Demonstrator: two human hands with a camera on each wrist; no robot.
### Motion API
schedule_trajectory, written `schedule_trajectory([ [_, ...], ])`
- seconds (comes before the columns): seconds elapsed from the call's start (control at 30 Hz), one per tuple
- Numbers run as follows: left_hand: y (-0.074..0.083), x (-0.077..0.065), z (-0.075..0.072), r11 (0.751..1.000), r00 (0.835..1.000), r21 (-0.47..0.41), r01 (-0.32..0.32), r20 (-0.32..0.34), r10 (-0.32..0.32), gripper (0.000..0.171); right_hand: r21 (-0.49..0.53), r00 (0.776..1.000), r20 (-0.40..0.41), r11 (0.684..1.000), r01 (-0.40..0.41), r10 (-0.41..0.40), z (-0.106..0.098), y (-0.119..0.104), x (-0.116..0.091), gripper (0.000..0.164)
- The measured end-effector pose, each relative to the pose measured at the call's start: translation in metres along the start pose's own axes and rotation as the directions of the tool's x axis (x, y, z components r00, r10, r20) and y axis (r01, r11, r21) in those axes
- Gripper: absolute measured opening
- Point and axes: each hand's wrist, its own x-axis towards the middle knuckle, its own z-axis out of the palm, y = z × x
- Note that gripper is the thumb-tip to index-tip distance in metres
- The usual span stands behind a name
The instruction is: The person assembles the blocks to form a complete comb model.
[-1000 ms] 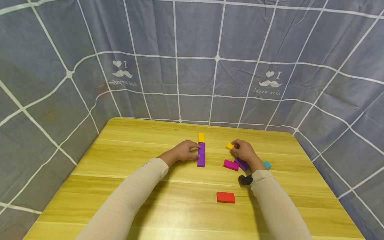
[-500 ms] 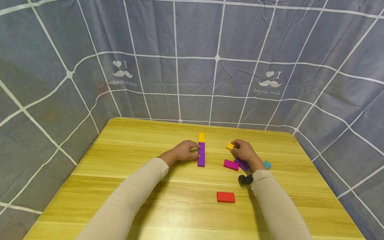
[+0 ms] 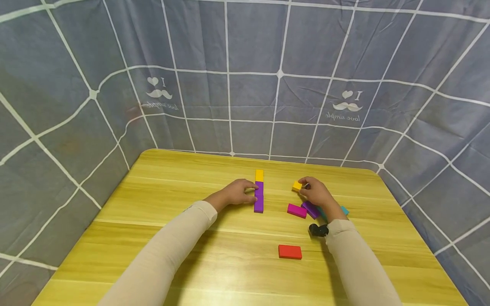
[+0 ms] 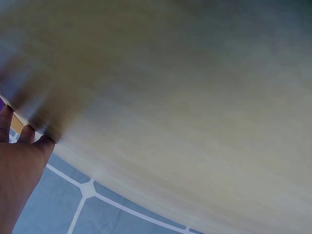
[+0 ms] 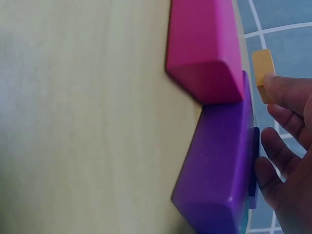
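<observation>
In the head view, a yellow block (image 3: 259, 175) and two purple blocks, the far one (image 3: 260, 187) and the near one (image 3: 258, 206), lie end to end in a column. My left hand (image 3: 236, 192) rests at the column's left side, its fingertips touching the purple blocks. To the right, my right hand (image 3: 317, 192) pinches a small yellow block (image 3: 296, 186) between thumb and finger. The right wrist view also shows that yellow block (image 5: 263, 66) in the pinch, the other fingers loosely bent. A dark blue block (image 5: 254, 170) shows beside those fingers, partly hidden.
A magenta block (image 3: 296, 211) and another purple block (image 3: 311, 209) lie before my right hand. Teal pieces (image 3: 345, 211) show around the right wrist, partly covered. Nearer me on the wooden table (image 3: 229, 263) lies a red block (image 3: 289, 251). A grey checked curtain (image 3: 252, 97) surrounds the table.
The head view has shifted slightly. My right hand and its yellow block have moved a little to the right, uncovering a teal piece left of the wrist. The left hand stays at the column.
</observation>
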Motion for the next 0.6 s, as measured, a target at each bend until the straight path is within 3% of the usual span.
schedule_trajectory([
  [0.27, 0.001, -0.001, 0.000, 1.000, 1.000, 0.010, -0.019, -0.006, 0.019, 0.049, 0.017, 0.999, -0.020, 0.999, 0.029, -0.029, -0.002, -0.010, -0.006, 0.031],
  [0.6, 0.001, -0.001, -0.001, 1.000, 1.000, 0.009, -0.022, -0.003, 0.022, 0.050, 0.074, 0.996, 0.020, 0.994, 0.081, -0.083, -0.001, -0.032, -0.015, 0.032],
])
